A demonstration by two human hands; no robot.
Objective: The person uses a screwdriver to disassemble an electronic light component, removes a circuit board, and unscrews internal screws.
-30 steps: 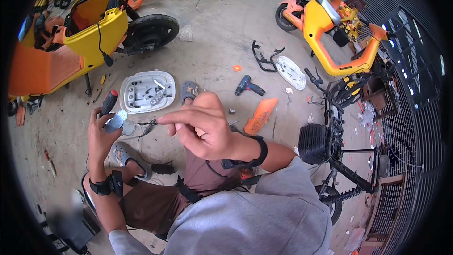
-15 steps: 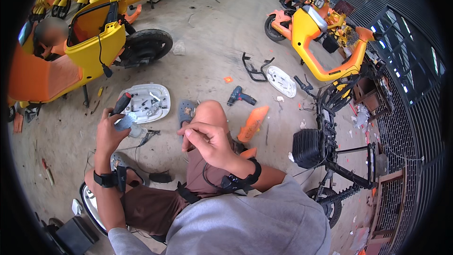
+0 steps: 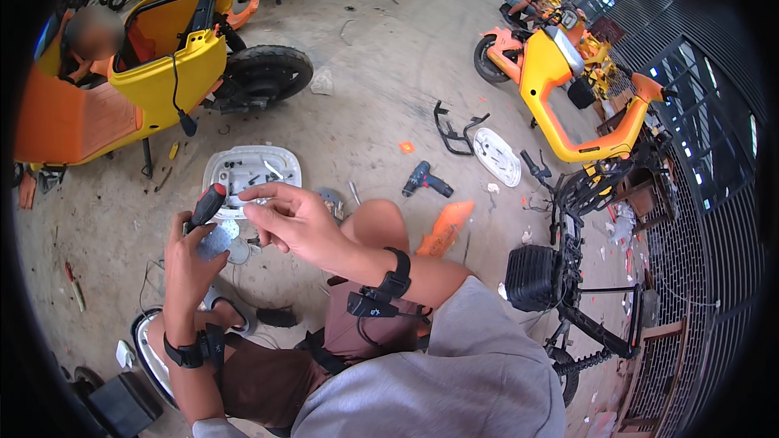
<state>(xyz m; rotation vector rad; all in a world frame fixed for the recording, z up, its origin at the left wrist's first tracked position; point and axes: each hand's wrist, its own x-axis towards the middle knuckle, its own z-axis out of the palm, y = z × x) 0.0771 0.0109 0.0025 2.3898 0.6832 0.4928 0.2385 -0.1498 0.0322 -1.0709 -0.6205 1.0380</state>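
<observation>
My left hand [image 3: 188,264] is closed round a screwdriver [image 3: 208,206], whose black and red handle points up past the thumb. It also holds a pale blue, speckled rounded piece [image 3: 216,243] between thumb and fingers. My right hand [image 3: 299,225] reaches over the near edge of a white tray [image 3: 253,151], thumb and forefinger pinched together. Anything small between those fingertips is too hard to make out. Loose screws and small metal parts [image 3: 258,178] lie in the tray, partly covered by my right hand.
A cordless drill [image 3: 425,179], an orange panel [image 3: 445,229] and a black tube frame [image 3: 456,131] lie right of the tray. A yellow-orange scooter [image 3: 174,73] stands at left, with a person beside it. A stripped scooter frame [image 3: 596,332] stands at right; another person crouches far back.
My right hand has moved left and forward from above my knee to the tray's near edge. The left hand still holds the screwdriver and blue piece. The whole view has shifted slightly.
</observation>
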